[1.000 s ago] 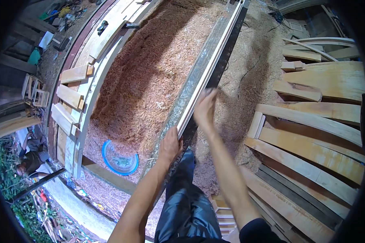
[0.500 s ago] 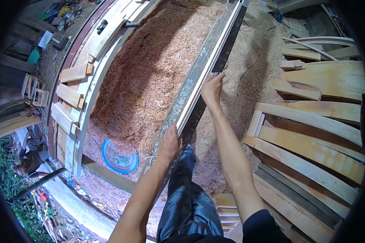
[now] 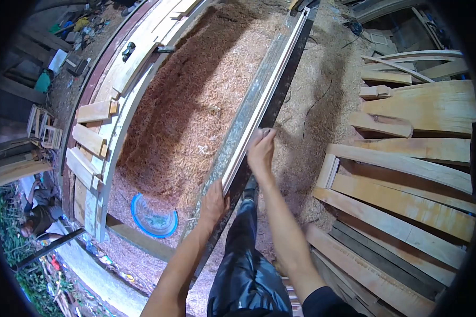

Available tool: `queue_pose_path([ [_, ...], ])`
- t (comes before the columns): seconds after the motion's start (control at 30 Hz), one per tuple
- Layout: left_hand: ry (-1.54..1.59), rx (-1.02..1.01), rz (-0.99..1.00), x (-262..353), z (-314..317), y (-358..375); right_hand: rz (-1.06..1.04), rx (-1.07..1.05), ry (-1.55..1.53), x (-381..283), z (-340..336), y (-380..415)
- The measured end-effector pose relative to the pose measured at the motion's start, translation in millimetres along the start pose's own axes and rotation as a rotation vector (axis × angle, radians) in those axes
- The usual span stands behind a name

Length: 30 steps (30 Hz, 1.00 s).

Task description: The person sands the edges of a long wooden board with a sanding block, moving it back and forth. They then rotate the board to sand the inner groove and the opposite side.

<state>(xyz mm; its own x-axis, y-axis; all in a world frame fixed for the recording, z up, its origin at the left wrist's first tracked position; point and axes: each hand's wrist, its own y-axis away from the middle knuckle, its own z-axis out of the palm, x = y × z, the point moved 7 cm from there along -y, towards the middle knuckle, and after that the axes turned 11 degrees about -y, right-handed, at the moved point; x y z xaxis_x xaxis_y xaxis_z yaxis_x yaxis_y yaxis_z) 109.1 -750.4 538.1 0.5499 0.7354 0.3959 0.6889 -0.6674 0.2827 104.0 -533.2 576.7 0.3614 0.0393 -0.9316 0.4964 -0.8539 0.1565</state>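
Note:
A long, narrow, pale wooden strip (image 3: 272,87) lies lengthwise on a dark beam (image 3: 286,79), beside a worn grey plank (image 3: 238,124). My left hand (image 3: 213,205) is closed around the near end of the strip. Farther up, my right hand (image 3: 260,153) grips the strip from its right side, fingers bent over it. The strip's far end reaches the top of the view, where a metal piece is too small to make out. The undersides of both hands' grips are hidden.
Curved boards with short wooden blocks (image 3: 95,111) stand on the left. A blue-rimmed basin (image 3: 154,216) sits among wood shavings (image 3: 195,95). Stacked planks (image 3: 407,195) fill the right. A person (image 3: 37,214) is at the far left.
Both hands and the strip have come nearer my body and slightly left, the right hand moving most. Both hands still hold the strip. The view has shifted a little.

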Motion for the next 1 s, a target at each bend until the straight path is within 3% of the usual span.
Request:
queue_pose_path([
  [0.1, 0.013, 0.048, 0.034, 2, -1, 2, -0.132, 0.008, 0.027, -8, -9, -41],
  [0.2, 0.012, 0.014, 0.007, 0, 1, 3, -0.034, 0.023, 0.006, -7, -8, -49],
  [0.37, 0.032, 0.010, 0.016, 5, -8, 1, -0.105, 0.104, 0.098, 0, 0, -83],
  [0.4, 0.039, 0.006, 0.013, 5, -8, 1, 0.048, 0.066, 0.045, -8, -1, -97],
  [0.5, 0.028, 0.020, -0.006, 4, -6, 3, -0.075, 0.147, 0.256, -37, -6, -140],
  [0.6, 0.058, 0.081, 0.042, 3, -7, 2, 0.149, -0.058, 0.000, -28, -4, -122],
  [0.63, 0.066, 0.086, 0.042, 4, -9, 1, 0.068, -0.063, 0.029, -8, 2, -110],
  [0.67, 0.073, 0.089, 0.041, 6, -12, 2, 0.156, -0.113, -0.030, -30, -2, -79],
  [0.73, 0.064, 0.010, -0.010, 8, -16, -2, -0.074, -0.074, 0.033, 8, 10, -42],
  [0.77, 0.053, -0.071, -0.060, 7, -15, -9, -0.185, -0.036, 0.068, 4, 8, -29],
  [0.8, 0.044, -0.163, -0.115, 7, -10, -12, -0.158, -0.008, 0.058, 3, 7, -26],
  [0.9, 0.100, 0.058, 0.113, 38, -21, -72, -0.117, 0.037, 0.052, -9, 5, -38],
  [1.0, 0.096, 0.074, 0.155, 71, -22, -146, -0.108, 0.071, 0.063, -11, 0, -96],
])
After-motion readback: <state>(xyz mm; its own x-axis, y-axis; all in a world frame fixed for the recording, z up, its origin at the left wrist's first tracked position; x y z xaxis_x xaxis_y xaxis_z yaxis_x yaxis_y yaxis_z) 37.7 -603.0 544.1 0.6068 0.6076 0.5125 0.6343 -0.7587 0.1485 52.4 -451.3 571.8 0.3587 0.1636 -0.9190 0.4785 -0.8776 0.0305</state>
